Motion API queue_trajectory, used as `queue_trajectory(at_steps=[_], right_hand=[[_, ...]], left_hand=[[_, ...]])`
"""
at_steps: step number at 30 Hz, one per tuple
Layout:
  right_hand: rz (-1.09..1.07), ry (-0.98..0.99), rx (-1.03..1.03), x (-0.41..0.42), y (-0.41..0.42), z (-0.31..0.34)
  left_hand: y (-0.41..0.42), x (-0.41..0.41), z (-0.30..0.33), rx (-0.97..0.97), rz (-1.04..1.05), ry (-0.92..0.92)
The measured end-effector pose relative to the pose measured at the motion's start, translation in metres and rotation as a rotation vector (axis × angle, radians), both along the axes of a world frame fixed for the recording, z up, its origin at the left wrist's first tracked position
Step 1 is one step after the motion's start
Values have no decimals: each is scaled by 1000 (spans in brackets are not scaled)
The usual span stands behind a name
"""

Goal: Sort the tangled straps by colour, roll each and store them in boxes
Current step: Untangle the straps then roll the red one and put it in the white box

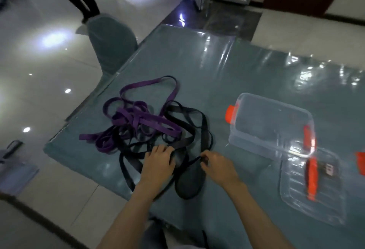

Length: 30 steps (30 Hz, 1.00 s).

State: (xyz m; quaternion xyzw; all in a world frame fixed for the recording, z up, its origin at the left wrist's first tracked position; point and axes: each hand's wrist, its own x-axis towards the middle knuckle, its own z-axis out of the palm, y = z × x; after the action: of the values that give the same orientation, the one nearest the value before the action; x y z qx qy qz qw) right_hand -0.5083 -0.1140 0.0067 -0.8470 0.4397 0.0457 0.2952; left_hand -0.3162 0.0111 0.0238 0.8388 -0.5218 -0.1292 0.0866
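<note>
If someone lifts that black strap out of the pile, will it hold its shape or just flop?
The black strap will probably flop: it lies flat in loose loops on the table. It looks light, being thin webbing. It would likely drag the purple strap along, since the two overlap. The right hand pinches it; the left hand rests on it.

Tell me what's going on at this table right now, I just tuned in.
A person is untangling a heap of straps on the table. The left hand rests on the black strap, and the right hand pinches a section of it. The purple strap is tangled with the black one. A clear box sits open and empty to the right, its lid beside it.
</note>
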Motion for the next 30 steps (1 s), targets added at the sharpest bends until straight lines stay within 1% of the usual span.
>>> queue_trajectory(at_steps=[3, 7, 9, 11, 13, 15, 18, 23, 25, 28, 30], right_hand=[[-203, 53, 81, 21, 10, -17], [-596, 12, 331, 59, 36, -37], [-708, 39, 345, 81, 49, -46], [-777, 83, 288, 106, 63, -48], [-815, 111, 214, 132, 75, -44], [-809, 163, 159, 154, 84, -37], [-803, 208, 151, 185, 89, -35], [-920, 224, 33, 218, 89, -38], [-929, 232, 11, 228, 86, -39], [-973, 221, 0, 241, 82, -46], [-984, 222, -104, 246, 74, -50]], left_hand=[[-18, 41, -11, -6, -125, 32], [-31, 96, -19, -7, -255, 34], [-33, 122, -23, 6, -262, 13], [-36, 147, -28, 14, -278, -5], [-42, 170, -30, 54, -296, 3], [-47, 190, -31, 136, -325, -10], [-57, 215, -30, 225, -352, -59], [-76, 235, -30, 313, -413, -57], [-79, 237, -33, 328, -424, -73], [-89, 237, -33, 284, -388, -92], [-96, 235, -31, 262, -378, -148]])
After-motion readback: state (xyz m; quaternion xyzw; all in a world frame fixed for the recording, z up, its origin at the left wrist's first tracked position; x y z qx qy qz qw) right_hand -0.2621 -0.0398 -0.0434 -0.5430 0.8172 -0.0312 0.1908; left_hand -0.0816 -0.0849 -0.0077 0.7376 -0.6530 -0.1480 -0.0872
